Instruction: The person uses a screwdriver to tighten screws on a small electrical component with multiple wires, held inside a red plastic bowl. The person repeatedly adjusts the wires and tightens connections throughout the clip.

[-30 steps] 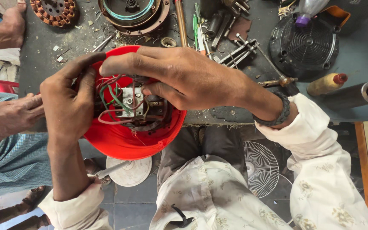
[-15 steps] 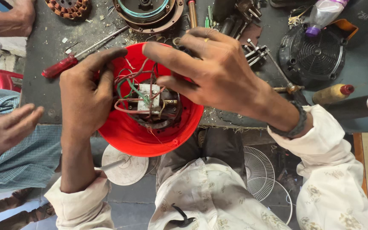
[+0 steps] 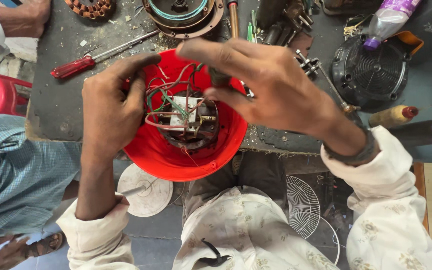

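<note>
A red bowl-shaped fan housing rests at the workbench's near edge. Inside it sits a white switch block with red, green and white wires. My left hand grips the housing's left rim, thumb hooked over the top edge. My right hand hovers over the upper right of the housing, its fingers closed on a dark tool handle that points down toward the wiring. The tool's tip is hidden.
A red-handled screwdriver, a copper stator and a round motor shell lie behind. At right are a black vented motor cover, a yellow bottle and a grey pipe. A person in a blue checked shirt sits left.
My right hand lifted off the housing's rim and now holds a dark tool over the wiring. The neighbouring person's hand at the left has dropped out of sight.
</note>
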